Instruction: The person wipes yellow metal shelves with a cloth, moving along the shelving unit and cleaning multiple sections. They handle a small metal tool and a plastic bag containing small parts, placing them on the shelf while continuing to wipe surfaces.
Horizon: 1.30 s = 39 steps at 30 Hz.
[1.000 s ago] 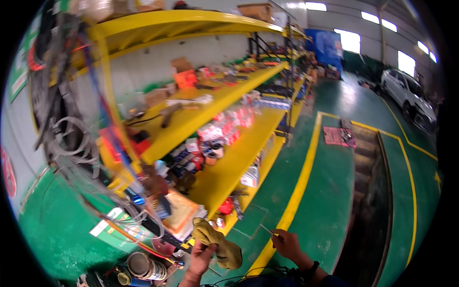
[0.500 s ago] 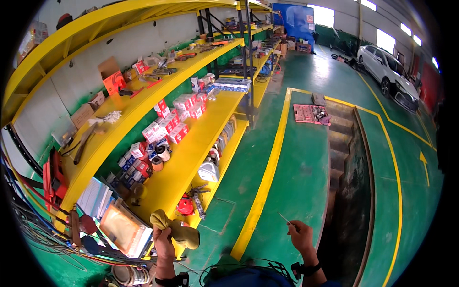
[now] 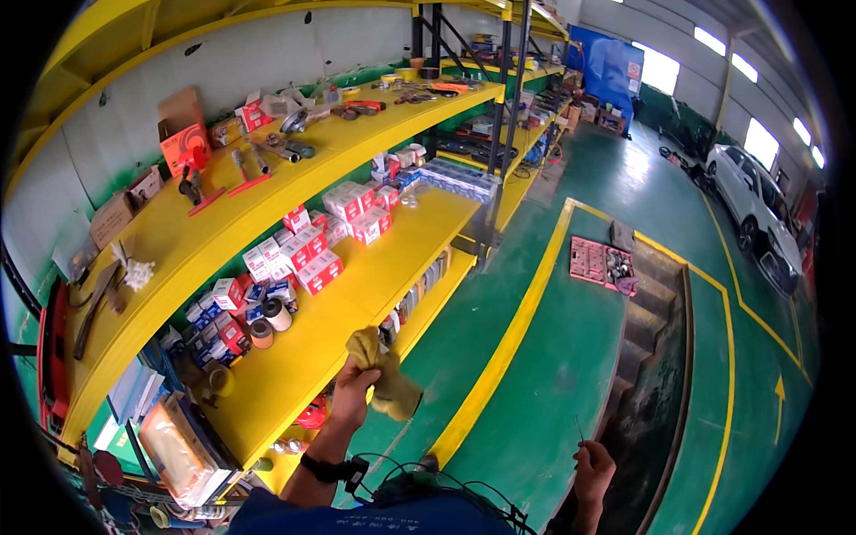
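Observation:
My left hand (image 3: 354, 392) grips a crumpled yellow-brown rag (image 3: 393, 386), raised in front of the lower part of the yellow shelving. The cloth hangs out on both sides of the fingers. Low on the right, beside the pit, my right hand (image 3: 593, 471) is closed around a thin, dark rod (image 3: 579, 430). Its slim end points up from the fingertips; what kind of tool it is cannot be made out. The two hands are well apart.
Yellow shelves (image 3: 357, 308) on the left carry red-and-white boxes (image 3: 318, 270), filters (image 3: 276, 314) and hand tools. A stepped pit (image 3: 644, 357) opens on the right, with a red tool case (image 3: 599, 262) near its far edge. A white car (image 3: 756, 201) stands far right.
My view has turned to the left. The left hand has risen and moved right with the rag, while the right hand sits slightly lower and farther right, its rod now pointing more upright.

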### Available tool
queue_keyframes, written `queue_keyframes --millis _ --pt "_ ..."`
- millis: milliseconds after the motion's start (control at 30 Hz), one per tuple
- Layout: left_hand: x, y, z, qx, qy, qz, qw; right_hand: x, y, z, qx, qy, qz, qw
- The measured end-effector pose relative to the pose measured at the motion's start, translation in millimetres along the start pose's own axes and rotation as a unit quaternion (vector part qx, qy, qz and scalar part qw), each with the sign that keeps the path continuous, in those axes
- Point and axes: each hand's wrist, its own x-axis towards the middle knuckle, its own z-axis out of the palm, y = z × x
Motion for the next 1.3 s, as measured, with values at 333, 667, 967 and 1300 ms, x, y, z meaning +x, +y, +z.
queue_keyframes --millis 333,667,967,1300 --pt "135 -4 87 0.060 -0.003 0.076 0.995 190 21 55 -0.026 -0.045 0.023 0.998" --pt "242 -40 181 0.048 0.095 0.143 0.984 438 -58 89 0.043 -0.142 -0.109 0.983" --pt "395 -96 295 0.093 0.061 0.112 0.988 588 -33 101 0.109 -0.167 -0.025 0.980" --pt "658 -211 382 0.023 -0.010 0.017 1.000 790 11 116 0.108 -0.069 -0.018 0.992"
